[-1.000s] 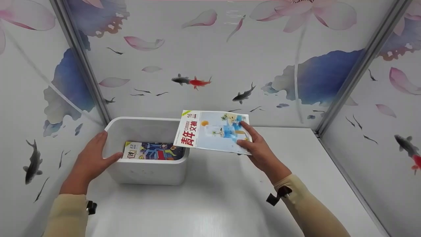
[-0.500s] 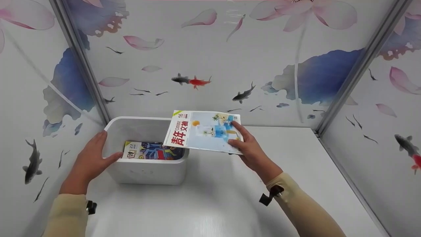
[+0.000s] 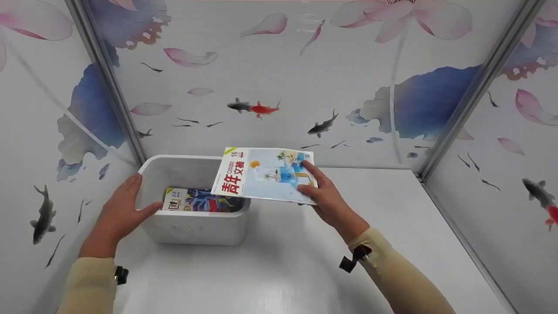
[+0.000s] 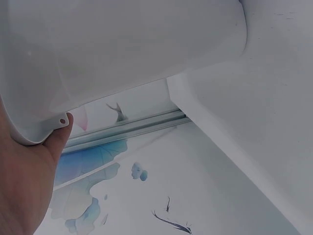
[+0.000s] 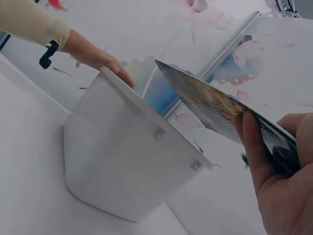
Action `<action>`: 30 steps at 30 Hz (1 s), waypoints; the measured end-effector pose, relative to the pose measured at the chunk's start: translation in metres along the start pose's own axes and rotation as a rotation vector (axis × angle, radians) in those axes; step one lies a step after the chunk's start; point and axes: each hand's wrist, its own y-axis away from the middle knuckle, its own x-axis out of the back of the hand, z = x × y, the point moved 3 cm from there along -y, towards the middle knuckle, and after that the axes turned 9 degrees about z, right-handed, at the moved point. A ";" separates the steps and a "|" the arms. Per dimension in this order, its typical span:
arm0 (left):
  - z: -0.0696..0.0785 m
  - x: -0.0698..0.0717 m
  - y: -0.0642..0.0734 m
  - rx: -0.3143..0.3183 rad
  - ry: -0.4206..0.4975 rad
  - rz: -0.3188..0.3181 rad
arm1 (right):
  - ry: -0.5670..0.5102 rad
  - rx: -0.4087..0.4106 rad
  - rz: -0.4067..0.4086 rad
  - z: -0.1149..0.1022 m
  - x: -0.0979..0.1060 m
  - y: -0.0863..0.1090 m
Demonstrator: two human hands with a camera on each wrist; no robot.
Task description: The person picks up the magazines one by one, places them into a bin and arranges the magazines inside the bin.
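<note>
My right hand (image 3: pixel 333 203) pinches a magazine (image 3: pixel 272 179) by its right end, thumb and fingers on the cover and others beneath. Its light blue cover, with red Chinese title characters, faces up. The magazine's left end overlaps the right part of a white plastic bin (image 3: pixel 198 229) in the head view; the right wrist view shows it raised above the rim, its underside (image 5: pixel 208 100) visible. My left hand (image 3: pixel 120 213) holds the bin's left end at the rim, thumb along the front edge. Inside lies another magazine (image 3: pixel 198 200) with a dark, colourful cover, partly hidden by the held one.
The bin stands on a white table (image 3: pixel 270 270), near the back wall (image 3: pixel 279 65) and left corner. Printed panels with lotus and fish enclose the table at the back and both sides. Metal corner posts (image 3: pixel 107 83) join the panels.
My right hand has carried the magazine to the left, further over the bin, covering more of the magazine inside. My left hand and the bin have stayed put.
</note>
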 end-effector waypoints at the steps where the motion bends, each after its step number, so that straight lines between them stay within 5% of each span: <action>1: 0.000 0.000 0.000 -0.001 0.000 -0.001 | -0.001 -0.001 -0.002 0.000 -0.001 -0.001; 30: 0.001 0.000 0.000 -0.017 0.004 0.011 | 0.009 0.010 -0.026 0.011 -0.043 -0.016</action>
